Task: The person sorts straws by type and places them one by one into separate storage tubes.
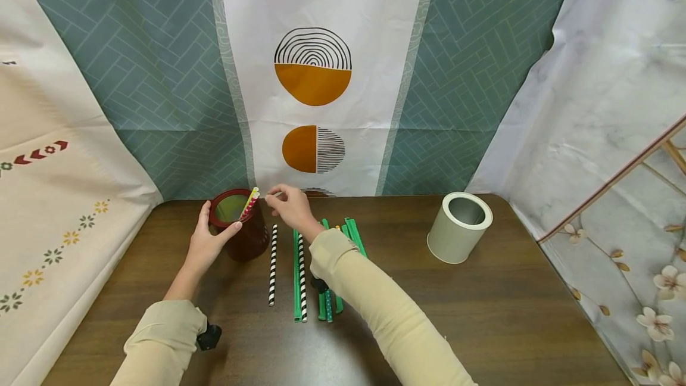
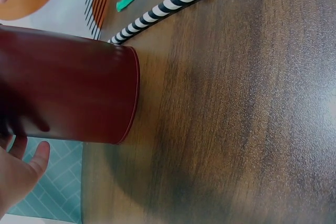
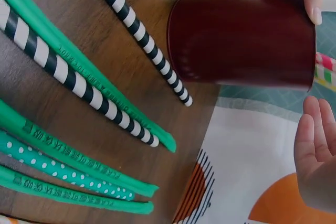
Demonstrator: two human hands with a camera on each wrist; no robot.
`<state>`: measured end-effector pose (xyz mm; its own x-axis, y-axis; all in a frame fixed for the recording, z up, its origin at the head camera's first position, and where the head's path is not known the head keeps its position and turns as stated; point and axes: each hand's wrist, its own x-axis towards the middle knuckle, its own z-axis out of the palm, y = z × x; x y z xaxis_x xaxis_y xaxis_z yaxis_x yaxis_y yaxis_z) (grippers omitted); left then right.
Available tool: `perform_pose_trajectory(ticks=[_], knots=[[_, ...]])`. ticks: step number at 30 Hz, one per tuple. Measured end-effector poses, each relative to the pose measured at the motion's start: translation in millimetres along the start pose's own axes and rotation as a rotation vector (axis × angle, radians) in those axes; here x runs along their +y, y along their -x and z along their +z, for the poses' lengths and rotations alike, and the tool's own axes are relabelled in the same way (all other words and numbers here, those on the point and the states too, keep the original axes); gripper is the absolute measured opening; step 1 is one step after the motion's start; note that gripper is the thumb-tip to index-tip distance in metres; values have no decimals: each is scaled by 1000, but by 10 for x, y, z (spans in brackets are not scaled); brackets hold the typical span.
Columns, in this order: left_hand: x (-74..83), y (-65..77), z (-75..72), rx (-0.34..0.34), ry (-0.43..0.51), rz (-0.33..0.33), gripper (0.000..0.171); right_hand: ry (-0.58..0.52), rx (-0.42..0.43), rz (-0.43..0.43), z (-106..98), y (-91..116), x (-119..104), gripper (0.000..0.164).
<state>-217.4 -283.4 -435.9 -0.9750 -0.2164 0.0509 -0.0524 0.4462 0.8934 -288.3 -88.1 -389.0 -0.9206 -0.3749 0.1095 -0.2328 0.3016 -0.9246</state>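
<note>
My left hand [image 1: 206, 242] holds a dark red canister [image 1: 249, 242] near its rim, thumb on the near side and fingers on the far left. The canister stands upright, open at the top. Two paper straws lean out over its right rim: a yellow straw [image 1: 252, 195] and a pink-and-white straw [image 1: 250, 202]. Just right of these straws is my right hand [image 1: 292, 207], apart from the canister. In the right wrist view its fingers [image 3: 311, 135] are fairly straight, with nothing visible in them. One black-and-white striped straw [image 1: 273, 267] lies on the table beside the canister.
Several green sleeves with printed lettering [image 3: 89, 77] lie right of the striped straw. Among them are another black-and-white straw [image 3: 68, 74] and a green dotted straw [image 3: 63, 171]. A cream canister [image 1: 452, 234] stands at the table's right. Patterned cloth [image 1: 471, 76] hangs behind the table [image 1: 482, 326].
</note>
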Motion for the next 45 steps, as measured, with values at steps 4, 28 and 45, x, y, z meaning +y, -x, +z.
perform_pose_trajectory(ticks=[4, 28, 45], knots=[[6, 0, 6, 3, 2, 6, 93, -40, -35, 14, -96, -3, 50, 22], [-4, -6, -13, -1, 12, 3, 94, -117, -80, 144, -921, 124, 627, 33], [15, 14, -5, -3, 16, 2, 93, -88, -161, 304, -999, 318, 1119, 41]])
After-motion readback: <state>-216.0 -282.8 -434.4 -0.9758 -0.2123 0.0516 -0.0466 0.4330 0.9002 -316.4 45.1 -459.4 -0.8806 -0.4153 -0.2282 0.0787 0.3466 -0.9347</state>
